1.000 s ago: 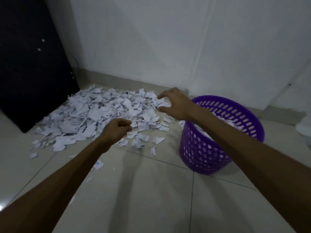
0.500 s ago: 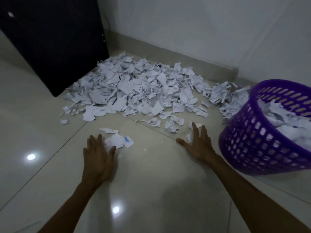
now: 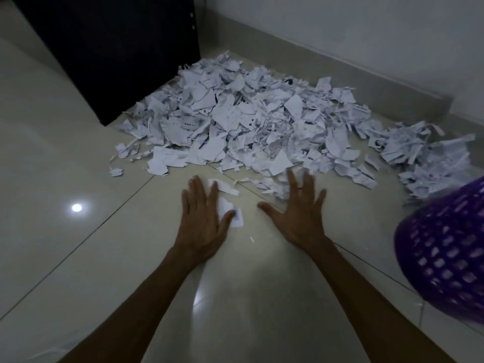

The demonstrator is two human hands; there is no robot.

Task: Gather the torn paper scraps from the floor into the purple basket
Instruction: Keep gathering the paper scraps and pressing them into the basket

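Note:
A broad heap of white torn paper scraps [image 3: 251,121] covers the tiled floor ahead, reaching the wall. The purple basket [image 3: 445,247] with a perforated wall sits at the right edge, only partly in view. My left hand [image 3: 203,218] lies flat on the floor with straight fingers, touching a few loose scraps [image 3: 230,208] beside it. My right hand [image 3: 298,213] is flat too, fingers spread, its fingertips at the near edge of the heap. Neither hand holds anything.
A dark cabinet [image 3: 110,53] stands at the back left, touching the heap. A white wall with a skirting board [image 3: 340,66] runs behind the paper. The glossy floor tiles [image 3: 78,258] reflect a lamp.
Both hands went from hovering over the heap down onto the floor, then slid forward toward the scraps. The view moved closer and left, so the basket shifted to the right edge.

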